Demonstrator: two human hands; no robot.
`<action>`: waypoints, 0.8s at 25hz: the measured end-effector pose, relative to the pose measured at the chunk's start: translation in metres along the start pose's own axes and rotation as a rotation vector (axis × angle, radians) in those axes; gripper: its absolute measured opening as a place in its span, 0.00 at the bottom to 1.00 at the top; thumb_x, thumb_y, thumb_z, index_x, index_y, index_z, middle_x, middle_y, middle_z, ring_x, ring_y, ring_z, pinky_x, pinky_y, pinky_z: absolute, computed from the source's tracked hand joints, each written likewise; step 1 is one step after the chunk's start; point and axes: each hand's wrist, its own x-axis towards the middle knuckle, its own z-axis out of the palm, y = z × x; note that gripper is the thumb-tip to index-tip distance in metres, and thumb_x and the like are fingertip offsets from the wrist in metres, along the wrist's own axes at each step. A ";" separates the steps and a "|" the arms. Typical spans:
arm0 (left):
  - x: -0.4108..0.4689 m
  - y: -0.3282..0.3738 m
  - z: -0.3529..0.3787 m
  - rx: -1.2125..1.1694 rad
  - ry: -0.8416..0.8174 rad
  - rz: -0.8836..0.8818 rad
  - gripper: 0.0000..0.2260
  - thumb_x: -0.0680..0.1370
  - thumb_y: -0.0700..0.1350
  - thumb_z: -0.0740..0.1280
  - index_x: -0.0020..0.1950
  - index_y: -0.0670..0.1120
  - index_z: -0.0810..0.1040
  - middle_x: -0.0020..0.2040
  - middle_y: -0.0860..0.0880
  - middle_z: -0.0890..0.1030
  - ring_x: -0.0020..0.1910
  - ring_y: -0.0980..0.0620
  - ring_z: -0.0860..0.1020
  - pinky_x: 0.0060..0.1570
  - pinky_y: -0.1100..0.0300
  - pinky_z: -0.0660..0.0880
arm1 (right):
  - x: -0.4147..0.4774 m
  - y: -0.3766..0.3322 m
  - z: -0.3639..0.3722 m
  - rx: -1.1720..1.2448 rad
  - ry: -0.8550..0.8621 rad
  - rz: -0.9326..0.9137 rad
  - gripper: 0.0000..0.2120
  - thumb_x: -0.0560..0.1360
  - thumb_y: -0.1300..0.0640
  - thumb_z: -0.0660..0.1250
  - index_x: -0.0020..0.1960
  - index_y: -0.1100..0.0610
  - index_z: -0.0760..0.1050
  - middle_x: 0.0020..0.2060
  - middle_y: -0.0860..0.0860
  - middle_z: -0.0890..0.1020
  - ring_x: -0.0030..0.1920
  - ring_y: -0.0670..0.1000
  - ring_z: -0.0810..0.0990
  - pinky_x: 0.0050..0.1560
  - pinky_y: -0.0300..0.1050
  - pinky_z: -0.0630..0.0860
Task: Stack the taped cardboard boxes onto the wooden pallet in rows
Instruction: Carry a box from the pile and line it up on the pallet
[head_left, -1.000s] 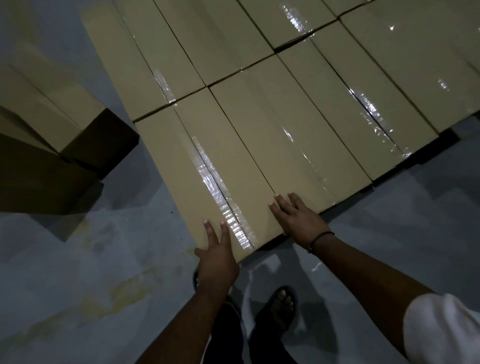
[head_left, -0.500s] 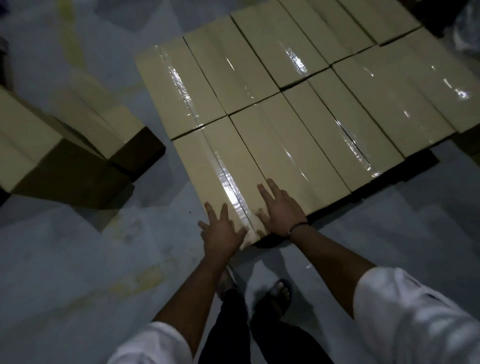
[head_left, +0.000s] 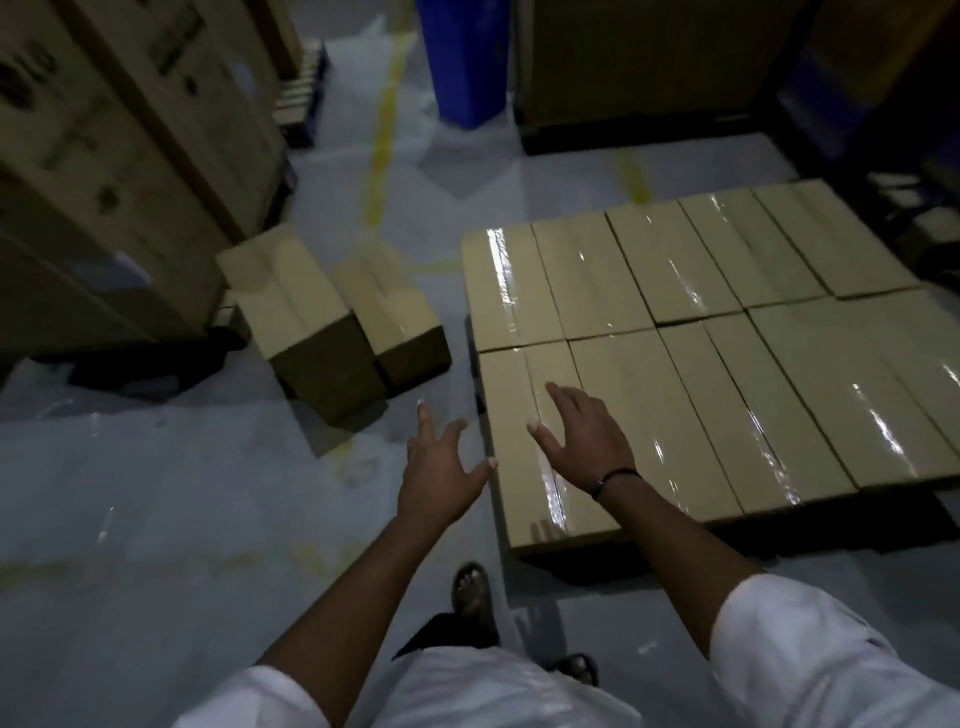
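Observation:
Two rows of taped cardboard boxes (head_left: 675, 395) lie flat side by side on the right, and they hide the pallet under them. My right hand (head_left: 584, 434) hovers with spread fingers over the nearest left box (head_left: 530, 483) and holds nothing. My left hand (head_left: 439, 470) is held out empty over the floor, its thumb close to that box's left edge. Two more taped boxes (head_left: 311, 312) sit on the floor to the left, next to each other.
Tall printed cartons (head_left: 114, 156) stand at the far left. A blue upright object (head_left: 462, 57) and a dark stacked load (head_left: 649, 67) stand at the back. A yellow line (head_left: 382, 140) runs along the grey floor. My sandalled foot (head_left: 470, 592) is below the hands.
Both hands have lifted off the near box's top and spread apart. The view has risen and turned left, which brings the two floor boxes and the back of the room into sight.

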 end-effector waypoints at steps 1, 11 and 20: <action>-0.006 -0.003 -0.013 -0.010 0.033 0.006 0.33 0.76 0.61 0.72 0.78 0.54 0.67 0.84 0.47 0.41 0.80 0.40 0.58 0.73 0.45 0.67 | 0.000 -0.010 -0.002 -0.008 -0.004 -0.026 0.31 0.80 0.39 0.61 0.78 0.53 0.63 0.71 0.54 0.72 0.68 0.57 0.70 0.65 0.54 0.72; -0.001 -0.083 -0.117 -0.076 0.129 -0.089 0.28 0.76 0.62 0.72 0.73 0.54 0.73 0.84 0.48 0.47 0.76 0.44 0.67 0.64 0.53 0.72 | 0.045 -0.112 0.006 0.017 -0.020 -0.150 0.32 0.80 0.38 0.60 0.78 0.52 0.61 0.69 0.53 0.74 0.69 0.54 0.70 0.66 0.51 0.72; 0.080 -0.197 -0.208 -0.082 0.093 -0.067 0.27 0.76 0.60 0.72 0.73 0.54 0.73 0.84 0.46 0.50 0.76 0.45 0.67 0.63 0.55 0.71 | 0.156 -0.244 0.081 0.051 0.000 -0.129 0.32 0.80 0.38 0.62 0.78 0.52 0.62 0.71 0.53 0.73 0.69 0.55 0.70 0.66 0.50 0.71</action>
